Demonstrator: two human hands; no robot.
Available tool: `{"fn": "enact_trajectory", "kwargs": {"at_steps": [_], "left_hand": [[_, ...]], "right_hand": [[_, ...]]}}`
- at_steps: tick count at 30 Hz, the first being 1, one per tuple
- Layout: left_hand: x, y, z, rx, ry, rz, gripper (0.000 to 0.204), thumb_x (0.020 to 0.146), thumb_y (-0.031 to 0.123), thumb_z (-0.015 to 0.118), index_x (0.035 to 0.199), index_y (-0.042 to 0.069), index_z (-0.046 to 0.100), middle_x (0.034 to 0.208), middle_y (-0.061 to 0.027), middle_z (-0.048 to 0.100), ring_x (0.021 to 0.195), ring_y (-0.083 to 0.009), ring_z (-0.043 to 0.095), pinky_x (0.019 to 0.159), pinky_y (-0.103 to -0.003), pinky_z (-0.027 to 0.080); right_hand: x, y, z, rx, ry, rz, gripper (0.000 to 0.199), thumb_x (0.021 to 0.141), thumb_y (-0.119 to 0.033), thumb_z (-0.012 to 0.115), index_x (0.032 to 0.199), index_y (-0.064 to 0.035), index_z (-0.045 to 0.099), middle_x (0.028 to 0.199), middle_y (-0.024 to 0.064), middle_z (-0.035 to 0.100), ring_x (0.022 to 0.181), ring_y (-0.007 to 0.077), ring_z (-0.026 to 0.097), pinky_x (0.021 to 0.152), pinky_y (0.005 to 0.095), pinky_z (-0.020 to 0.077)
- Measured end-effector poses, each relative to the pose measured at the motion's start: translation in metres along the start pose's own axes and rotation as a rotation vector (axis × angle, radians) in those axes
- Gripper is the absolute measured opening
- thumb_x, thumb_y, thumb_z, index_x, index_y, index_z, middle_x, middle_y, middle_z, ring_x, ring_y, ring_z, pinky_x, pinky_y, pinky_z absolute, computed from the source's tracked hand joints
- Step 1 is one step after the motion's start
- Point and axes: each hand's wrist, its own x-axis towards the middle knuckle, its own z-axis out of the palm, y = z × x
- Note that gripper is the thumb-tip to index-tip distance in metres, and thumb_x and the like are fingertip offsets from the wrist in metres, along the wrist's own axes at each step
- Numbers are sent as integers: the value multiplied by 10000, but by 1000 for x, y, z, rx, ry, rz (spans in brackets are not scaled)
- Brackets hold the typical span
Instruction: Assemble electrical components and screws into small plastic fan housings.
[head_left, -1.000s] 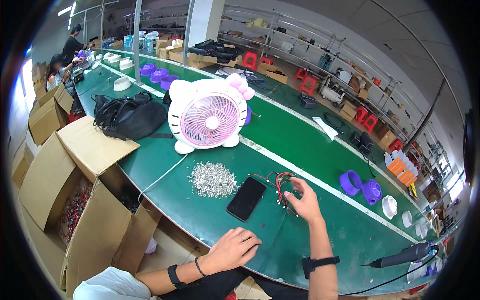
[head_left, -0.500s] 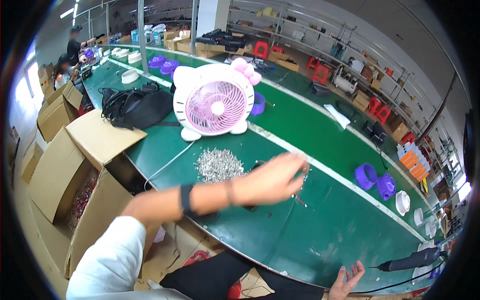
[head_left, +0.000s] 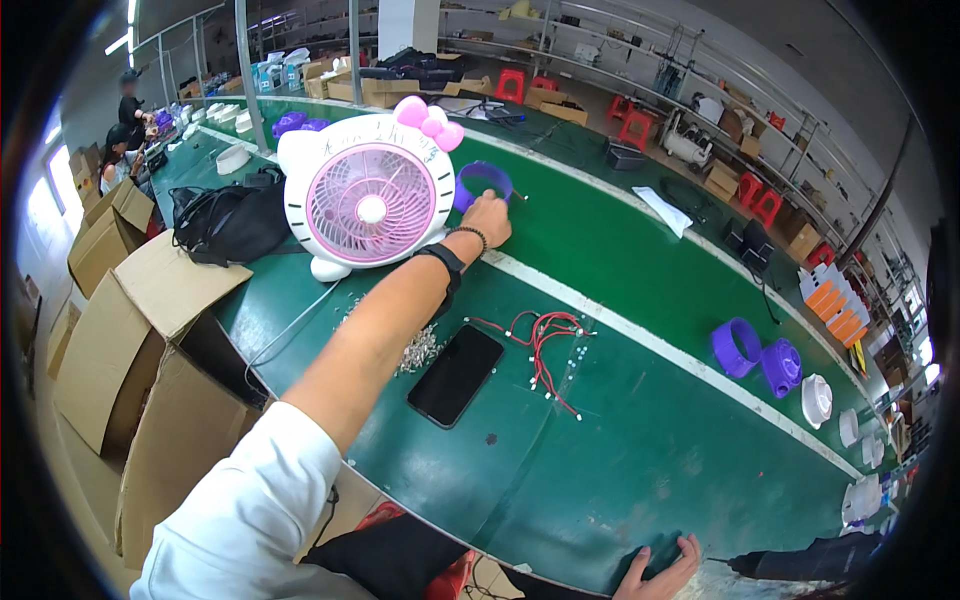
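Observation:
My left arm stretches far across the green bench, passing to the right of a white, cat-shaped fan with a pink grille (head_left: pixel 372 205). At its end, my left hand (head_left: pixel 487 222) is closed at the near wall of a purple plastic ring (head_left: pixel 503 178); the fingertips are partly hidden behind that wall. Beneath the forearm lie a black phone (head_left: pixel 456 376), a partly covered pile of small metal pieces (head_left: pixel 421 351) and a bundle of red wires with white connectors (head_left: pixel 540 345). My right hand (head_left: pixel 662 578) rests at the near bench edge, fingers apart and holding nothing, beside a dark electric screwdriver (head_left: pixel 805 560).
A black bag (head_left: pixel 232 218) sits left of the fan, by open cardboard boxes (head_left: pixel 185 440). Along the belt at right stand another purple ring (head_left: pixel 736 347), a purple housing (head_left: pixel 781 366) and white parts (head_left: pixel 817 401). Two people (head_left: pixel 118 158) are at the far left.
My left hand has moved away from over the wires, forward and left, to the purple ring. The phone and wires have come into sight. My right hand has shifted slightly left and down.

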Motion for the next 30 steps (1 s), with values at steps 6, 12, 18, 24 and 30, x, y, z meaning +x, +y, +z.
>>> {"fn": "enact_trajectory", "kwargs": {"at_steps": [6,12,18,24,30], "left_hand": [[-75,90,-47,-347,53,623,212,859,133,648,994,-30,650,1085,-223,637,1039,-403,641,920,-478,531],[-206,138,-120,-571,-340,1154,209,870,152,678,974,-26,645,1139,-159,639,992,-366,661,877,-444,551],[-242,142,-118,-170,-762,1346,199,827,127,683,919,-48,703,1303,-152,619,1120,-349,648,888,-443,570],[-267,123,-132,-302,-244,1440,195,820,190,722,890,8,709,1398,-169,554,1334,-344,507,1050,-472,477],[-374,161,-104,-519,-104,967,350,798,247,804,1067,71,667,1134,-70,579,1096,-246,536,932,-384,425]], "right_hand": [[-27,26,0,344,-17,425,573,941,-133,669,1429,8,404,1493,168,459,1381,330,440,1157,459,349],[-27,65,-24,382,386,418,687,979,-192,660,1539,-13,306,1580,177,377,1449,337,388,1194,480,315],[27,62,-79,624,280,191,803,983,-338,648,1591,-14,235,1644,187,302,1500,348,339,1241,488,242],[112,54,-107,956,206,201,704,1016,-277,611,1572,-10,273,1563,201,424,1412,331,460,1211,474,311],[138,21,-105,1110,280,404,368,1046,-246,590,1338,-48,487,873,46,574,765,144,559,693,299,475]]}}
